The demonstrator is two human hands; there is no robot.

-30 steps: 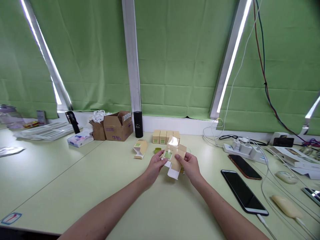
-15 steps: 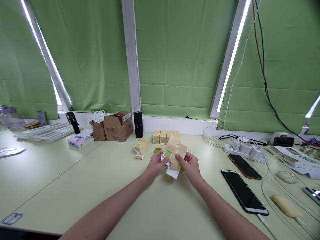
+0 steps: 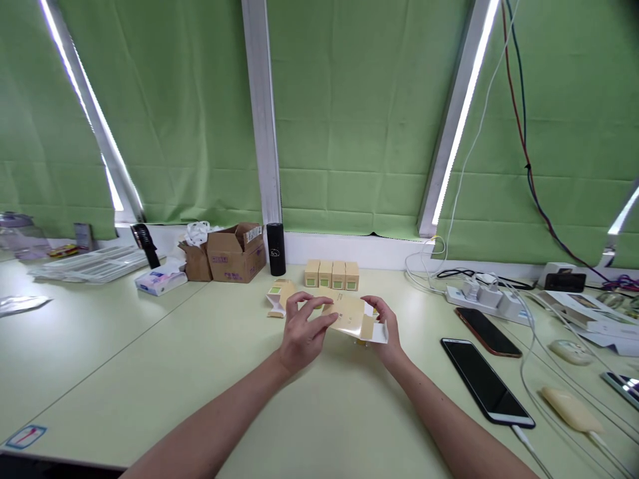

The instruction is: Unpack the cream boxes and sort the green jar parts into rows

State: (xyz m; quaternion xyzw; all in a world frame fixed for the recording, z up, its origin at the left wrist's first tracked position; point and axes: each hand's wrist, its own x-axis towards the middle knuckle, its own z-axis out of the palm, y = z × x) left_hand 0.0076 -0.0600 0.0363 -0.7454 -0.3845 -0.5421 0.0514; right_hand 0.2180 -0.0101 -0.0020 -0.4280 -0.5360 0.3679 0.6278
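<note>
Between my two hands is a flattened, partly unfolded tan paper box with white inner flaps, lifted above the table. My left hand pinches its left edge between thumb and fingers. On the right side, my right hand grips the box near its flaps, with some fingers hidden behind it. Behind my left hand lies an open tan box on its side. Several small closed tan boxes with green labels stand in a row farther back. Small yellowish items under the held box are mostly covered.
A black cylinder and cardboard carton stand at the back, with a tissue pack to the left. On the right lie a white-edged phone, a darker phone, a power strip and loose cables.
The tan box has been turned sideways, so its flaps now point right instead of down. My left hand has shifted its hold, and the full row of small boxes now shows.
</note>
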